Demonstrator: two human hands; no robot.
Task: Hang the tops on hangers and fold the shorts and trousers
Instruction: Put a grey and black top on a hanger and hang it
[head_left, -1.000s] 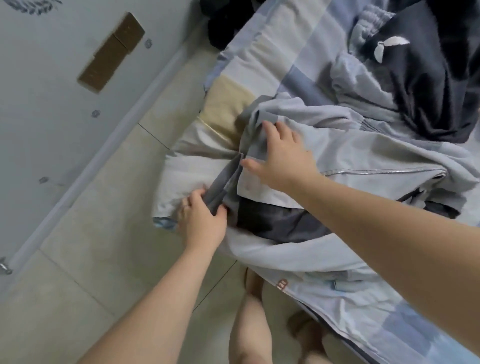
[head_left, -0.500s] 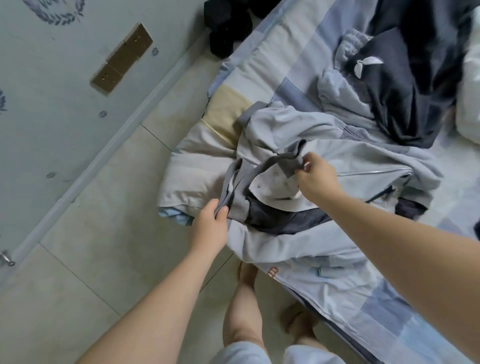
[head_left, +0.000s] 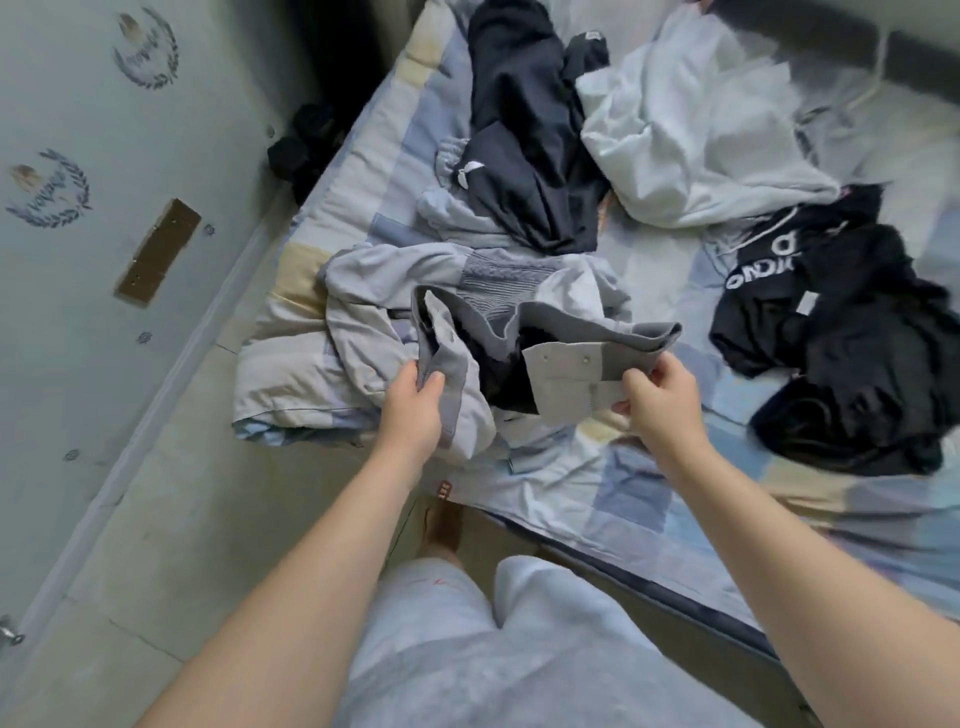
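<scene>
A light grey garment (head_left: 566, 338) with a ribbed band and a snap-button flap lies at the near corner of the bed. My left hand (head_left: 415, 410) grips its waistband on the left. My right hand (head_left: 660, 389) pinches the flap end on the right. The band is stretched open between both hands, showing a dark lining inside. The rest of the garment sags onto the bed underneath.
On the patchwork bedsheet (head_left: 628, 499) lie a dark navy garment (head_left: 524, 150), a white top (head_left: 691, 135) and a black printed garment (head_left: 852, 332). A wall (head_left: 78, 260) runs along the left, with tiled floor (head_left: 171, 519) between it and the bed.
My right hand has moved right with the flap end, and the waistband is now spread wide between both hands. The view has tilted up, showing more of the bed.
</scene>
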